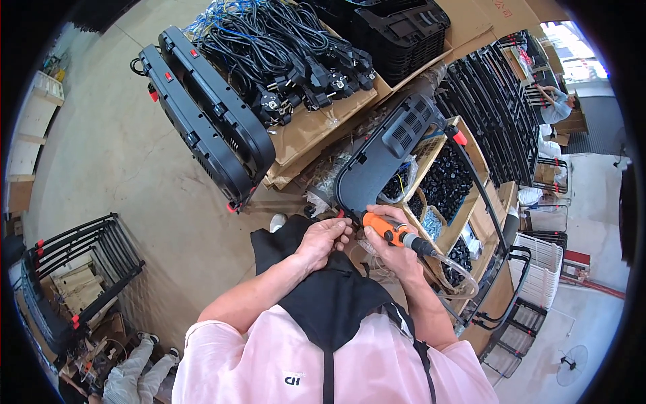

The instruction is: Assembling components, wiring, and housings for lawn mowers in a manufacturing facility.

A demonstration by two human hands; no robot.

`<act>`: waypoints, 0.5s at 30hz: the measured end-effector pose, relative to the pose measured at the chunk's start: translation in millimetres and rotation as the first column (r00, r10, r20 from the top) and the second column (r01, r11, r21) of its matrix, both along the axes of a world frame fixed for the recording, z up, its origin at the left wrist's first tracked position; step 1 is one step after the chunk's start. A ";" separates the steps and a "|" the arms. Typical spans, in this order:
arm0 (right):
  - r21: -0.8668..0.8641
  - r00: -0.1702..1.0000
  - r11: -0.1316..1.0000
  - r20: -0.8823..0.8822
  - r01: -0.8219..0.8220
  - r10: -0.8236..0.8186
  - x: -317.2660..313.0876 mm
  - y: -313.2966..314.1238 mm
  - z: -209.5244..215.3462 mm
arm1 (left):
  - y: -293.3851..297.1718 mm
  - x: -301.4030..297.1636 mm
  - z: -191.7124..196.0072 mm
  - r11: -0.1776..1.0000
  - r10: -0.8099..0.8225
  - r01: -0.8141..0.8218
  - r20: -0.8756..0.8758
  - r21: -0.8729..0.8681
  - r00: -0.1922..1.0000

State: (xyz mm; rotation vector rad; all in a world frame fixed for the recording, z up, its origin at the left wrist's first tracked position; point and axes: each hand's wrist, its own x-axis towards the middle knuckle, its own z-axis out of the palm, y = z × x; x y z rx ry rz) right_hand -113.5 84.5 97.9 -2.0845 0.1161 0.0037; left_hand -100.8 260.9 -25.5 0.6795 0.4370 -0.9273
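Note:
My right hand [398, 254] is wrapped round an orange air screwdriver [379, 225], with a clear hose [464, 289] running from its grey and black rear end. The tool's front end points at the near end of a long black plastic housing [367, 168] with vent slots. Beside that tip, my left hand [319, 244] has its fingers curled and pinched together; what they hold, if anything, is hidden. A small red piece shows at the housing's edge near these fingers. Black tubing with a red clip [459, 137] extends from the housing's far end.
Right of the housing, a wooden sorting box [481, 158] holds black knobs and small hardware. Ahead, black power cords [289, 60] lie on cardboard. Two finished-looking black housings [202, 114] stand at left. Frames [94, 262] are stacked lower left, near a person's legs [138, 370]; another person [557, 108] is far right.

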 end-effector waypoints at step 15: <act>0.296 0.995 0.953 0.062 0.061 -0.082 6.5 -11.4 27.4 | -16.9 36.7 22.1 0.980 0.092 -0.133 -0.256 -0.148 0.962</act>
